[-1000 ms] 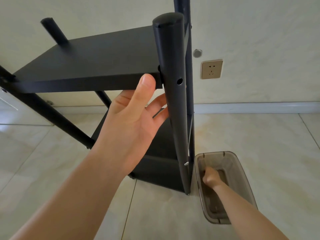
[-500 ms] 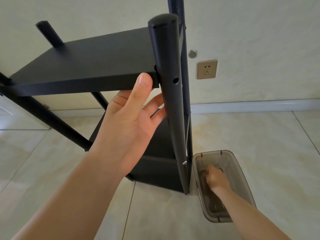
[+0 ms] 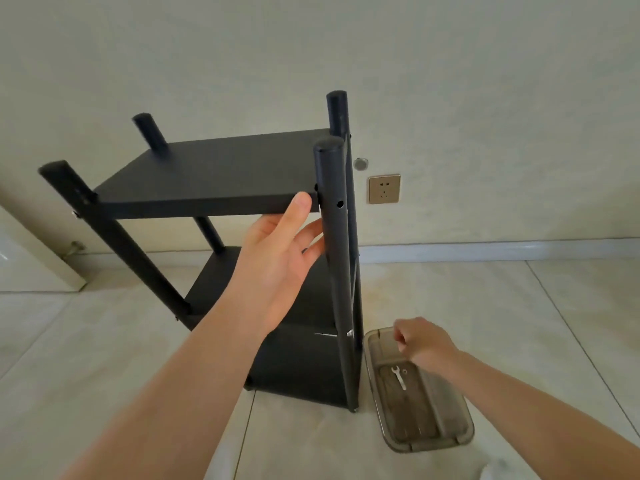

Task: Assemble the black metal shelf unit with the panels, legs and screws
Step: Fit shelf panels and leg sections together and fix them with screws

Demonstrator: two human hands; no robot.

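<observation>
The black shelf unit stands on the floor with its top panel between four legs. My left hand grips that panel's front edge beside the front right leg, thumb on the edge and fingers underneath. An empty screw hole shows in this leg at panel height. Lower down, a silver screw sits in the same leg by the bottom panel. My right hand hovers over the clear plastic tray with fingertips pinched together; anything between them is too small to see.
A small silver wrench lies in the tray, which sits on the tiled floor right of the shelf. A wall socket is behind the unit. A door edge stands at the far left.
My right hand has risen out of the tray with its fingers pinched together. The camera has pulled back, so the whole shelf top shows. My left hand keeps its hold on the panel.
</observation>
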